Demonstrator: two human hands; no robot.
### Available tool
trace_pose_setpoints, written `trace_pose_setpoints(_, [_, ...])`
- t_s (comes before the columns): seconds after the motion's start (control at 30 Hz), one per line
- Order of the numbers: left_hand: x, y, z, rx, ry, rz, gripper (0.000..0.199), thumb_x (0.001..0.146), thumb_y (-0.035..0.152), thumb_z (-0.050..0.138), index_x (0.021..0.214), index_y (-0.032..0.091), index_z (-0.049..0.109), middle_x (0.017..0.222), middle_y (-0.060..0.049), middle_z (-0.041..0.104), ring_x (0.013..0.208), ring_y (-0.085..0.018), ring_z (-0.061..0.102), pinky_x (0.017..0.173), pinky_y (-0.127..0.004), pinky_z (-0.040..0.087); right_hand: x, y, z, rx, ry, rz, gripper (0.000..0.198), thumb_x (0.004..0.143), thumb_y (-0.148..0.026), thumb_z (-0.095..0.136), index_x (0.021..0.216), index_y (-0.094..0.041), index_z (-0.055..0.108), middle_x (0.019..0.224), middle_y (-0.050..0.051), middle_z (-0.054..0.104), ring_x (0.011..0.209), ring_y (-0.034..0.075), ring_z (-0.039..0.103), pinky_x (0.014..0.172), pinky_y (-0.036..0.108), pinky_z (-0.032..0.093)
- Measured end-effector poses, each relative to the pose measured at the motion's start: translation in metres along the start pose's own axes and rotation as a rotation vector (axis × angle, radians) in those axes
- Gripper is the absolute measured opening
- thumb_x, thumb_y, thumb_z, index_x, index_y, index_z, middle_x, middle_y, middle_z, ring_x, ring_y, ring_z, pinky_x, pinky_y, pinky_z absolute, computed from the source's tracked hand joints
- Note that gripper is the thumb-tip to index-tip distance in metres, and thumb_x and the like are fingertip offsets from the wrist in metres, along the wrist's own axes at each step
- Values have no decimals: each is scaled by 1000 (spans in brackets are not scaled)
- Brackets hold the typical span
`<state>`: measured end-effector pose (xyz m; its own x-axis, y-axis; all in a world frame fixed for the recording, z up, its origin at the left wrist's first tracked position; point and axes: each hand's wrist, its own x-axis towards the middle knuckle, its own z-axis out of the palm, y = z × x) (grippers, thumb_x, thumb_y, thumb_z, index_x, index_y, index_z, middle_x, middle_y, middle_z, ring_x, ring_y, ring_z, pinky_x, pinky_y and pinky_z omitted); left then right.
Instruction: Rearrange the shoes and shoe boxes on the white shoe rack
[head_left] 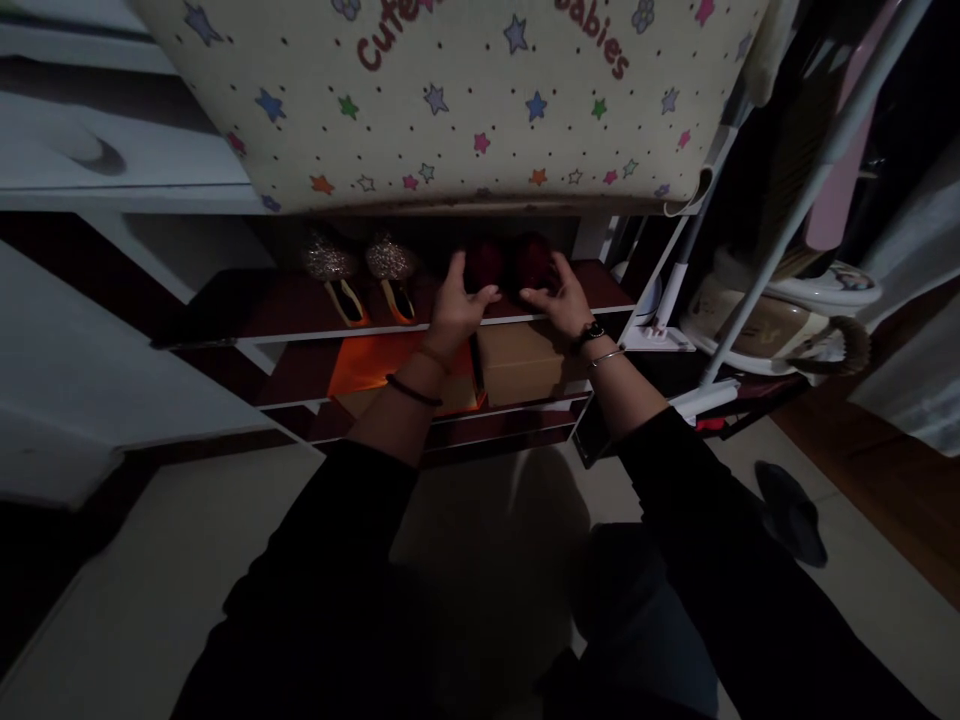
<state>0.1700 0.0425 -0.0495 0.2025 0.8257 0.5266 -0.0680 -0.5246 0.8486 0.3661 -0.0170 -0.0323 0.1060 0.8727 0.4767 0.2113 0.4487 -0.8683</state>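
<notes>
Two dark red shoes stand side by side on the upper shelf, their rounded ends dim in the shadow. My left hand (pixel 463 302) has its thumb and fingers around the left dark red shoe (pixel 484 262). Around the right dark red shoe (pixel 533 260), my right hand (pixel 559 296) is curled from the outer side. Some fingertips of both hands are lost in the dark. Further left on the same shelf (pixel 277 308) is a pair of glittery shoes (pixel 389 262) with yellowish insides.
Below are an orange box (pixel 371 362) and a brown cardboard box (pixel 523 362). A cream cloth with stars (pixel 480 110) hangs over the shelf from above. To the right stand a grey pole (pixel 795 200) and a lidded pot (pixel 739 318). A dark slipper (pixel 791 512) lies on the floor.
</notes>
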Motion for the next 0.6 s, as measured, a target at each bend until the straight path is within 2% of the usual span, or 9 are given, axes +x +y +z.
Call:
trace_pose_setpoints(0.13, [-2,5,1,-23,-6,-85,101,79,37,83,161,17,28,134,-19,68,91,-23,78,83,-35,65,2,0,1,24,-29,-15,106,60,-69,89,145,-22,47,134,12,68,108,27,71,93,45,63])
trace_pose_setpoints(0.3, [-4,4,0,-28,-50,-76,103,81,40,82,163,16,26,126,-18,71,94,-24,78,85,-34,64,0,1,1,4,-13,14,108,62,-71,87,149,-22,45,132,11,70,101,25,72,94,46,62])
trace_pose_setpoints(0.4, [-2,0,-2,-35,-43,-80,109,80,44,84,165,13,23,132,-21,68,100,-27,77,91,-39,63,-2,0,2,37,-20,18,110,60,-69,89,149,-21,45,129,12,71,100,26,73,96,47,62])
trace_pose_setpoints(0.47, [-1,-2,-3,2,-5,-90,112,78,42,86,165,12,23,139,-24,62,108,-31,76,98,-43,61,-3,-2,2,73,-27,34,118,57,-67,91,153,-20,41,131,13,70,101,27,74,98,48,62])
trace_pose_setpoints(0.6, [-15,10,-8,74,7,-75,114,78,35,84,168,18,17,154,-25,50,128,-36,67,104,-47,56,-16,-15,-4,113,14,77,127,60,-65,91,161,-21,29,143,14,63,115,29,72,108,50,58])
